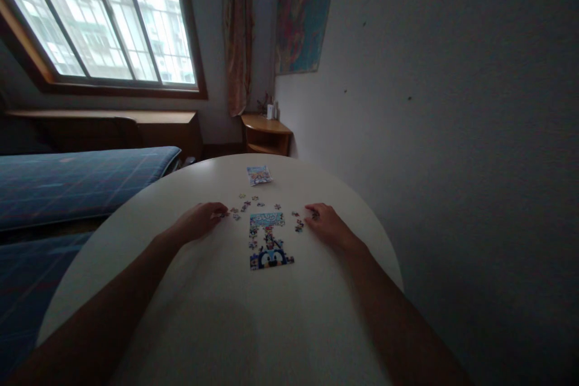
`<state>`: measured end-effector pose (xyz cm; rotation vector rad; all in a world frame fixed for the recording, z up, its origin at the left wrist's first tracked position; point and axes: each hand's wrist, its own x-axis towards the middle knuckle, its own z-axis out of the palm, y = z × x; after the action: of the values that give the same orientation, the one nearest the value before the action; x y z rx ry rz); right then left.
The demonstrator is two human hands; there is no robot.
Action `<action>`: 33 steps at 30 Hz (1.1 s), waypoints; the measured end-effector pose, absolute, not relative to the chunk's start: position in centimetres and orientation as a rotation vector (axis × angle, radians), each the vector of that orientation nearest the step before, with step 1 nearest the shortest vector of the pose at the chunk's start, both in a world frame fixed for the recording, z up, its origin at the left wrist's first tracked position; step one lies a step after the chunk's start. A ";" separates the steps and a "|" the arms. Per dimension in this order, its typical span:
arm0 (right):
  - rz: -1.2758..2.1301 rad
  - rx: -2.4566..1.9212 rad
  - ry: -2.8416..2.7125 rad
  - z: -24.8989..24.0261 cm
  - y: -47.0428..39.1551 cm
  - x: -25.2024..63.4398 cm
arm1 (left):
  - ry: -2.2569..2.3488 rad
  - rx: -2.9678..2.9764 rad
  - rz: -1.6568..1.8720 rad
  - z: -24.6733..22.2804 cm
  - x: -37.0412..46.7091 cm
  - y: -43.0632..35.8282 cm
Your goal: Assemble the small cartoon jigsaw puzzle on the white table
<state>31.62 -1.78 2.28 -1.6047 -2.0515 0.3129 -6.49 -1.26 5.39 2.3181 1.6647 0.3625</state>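
Note:
A partly assembled jigsaw puzzle (271, 258) lies flat on the round white table. Its top strip, middle column and bottom part with a large blue character face are joined, with gaps at the sides. My left hand (199, 222) rests left of it, fingers loosely bent and apart over loose puzzle pieces (220, 215). On the other side, my right hand (329, 227) has its thumb and fingers around a small dark puzzle piece (315, 215). Several more loose pieces (245, 206) lie above the puzzle, and a few (299, 226) sit between it and my right hand.
A printed packet (259, 175) lies toward the far side of the round table (217, 319). To the left is a blue plaid mattress (81, 187). A wooden corner shelf (266, 125) stands beyond the table, and a bare wall (443, 181) runs along the right.

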 end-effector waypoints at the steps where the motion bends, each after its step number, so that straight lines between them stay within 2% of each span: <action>1: 0.314 -1.599 -2.054 2.3 -1.8 31.6 | 1.655 2.328 0.362 5.3 -6.5 -1.3; 6: 0.309 -1.589 -2.074 2.3 -2.0 31.4 | 1.820 2.351 0.417 4.5 -5.3 -1.7; 8: 0.310 -1.591 -2.080 2.4 -2.0 31.3 | 1.910 2.356 0.553 4.0 -4.2 -1.7; 14: 0.306 -1.562 -2.110 2.7 -2.4 31.1 | 1.663 2.499 0.805 3.3 -1.3 -0.3; 17: 0.299 -1.550 -2.123 2.9 -2.5 31.0 | 1.600 2.538 0.747 3.8 -0.2 0.9; 23: 0.306 -1.533 -2.143 2.9 -2.5 31.1 | 1.628 2.547 0.412 5.2 1.5 3.4; 33: 0.316 -1.566 -2.179 3.1 -2.7 31.1 | 1.663 2.510 0.223 6.0 2.5 4.6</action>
<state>31.08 -2.70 3.14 -1.5657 -2.1791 0.3160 2.52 4.62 6.01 2.5104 1.6630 0.2226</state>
